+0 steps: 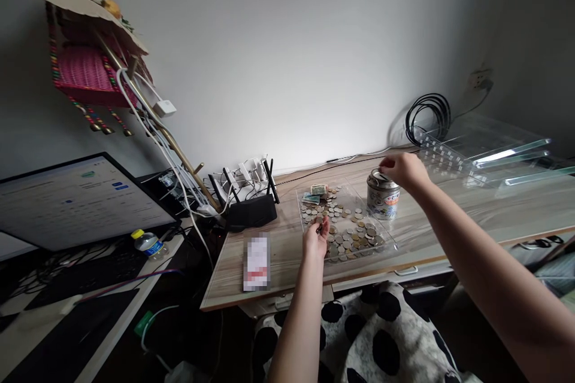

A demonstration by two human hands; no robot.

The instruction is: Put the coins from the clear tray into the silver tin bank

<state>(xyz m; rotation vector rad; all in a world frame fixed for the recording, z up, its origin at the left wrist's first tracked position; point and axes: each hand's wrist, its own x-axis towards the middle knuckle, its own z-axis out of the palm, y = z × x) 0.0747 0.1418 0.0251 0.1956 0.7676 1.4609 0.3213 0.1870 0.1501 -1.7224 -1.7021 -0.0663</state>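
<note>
My left hand is over a clear tray, palm up, its fingers curled round some coins. Loose coins lie scattered across the tray, and folded banknotes rest at its back edge. To the right stands a round metal tin with a printed side and a silver lid. My right hand is at the top of this tin, fingertips pinched together over the lid. Whatever is between those fingertips is too small to make out.
A black router and a blurred white paper are on the desk, left of the tray. Clear acrylic shelves and a coiled black cable sit at the back right. Further left are a monitor and a bottle.
</note>
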